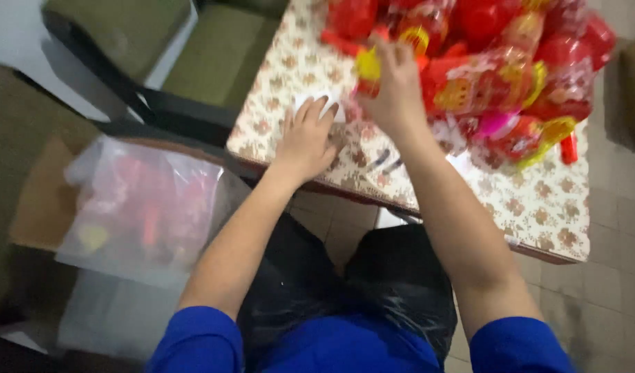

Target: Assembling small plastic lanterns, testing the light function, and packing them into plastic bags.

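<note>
While glossy, crinkled red-and-yellow packets (497, 83) under right hand (397, 86).

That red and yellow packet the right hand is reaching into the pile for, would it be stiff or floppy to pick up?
Probably floppy on the outside: the red and yellow packet looks wrapped in clear crinkly film. It likely slides easily, since the pile of packets is glossy. It seems light; the right hand grips it with fingertips alone.
</note>
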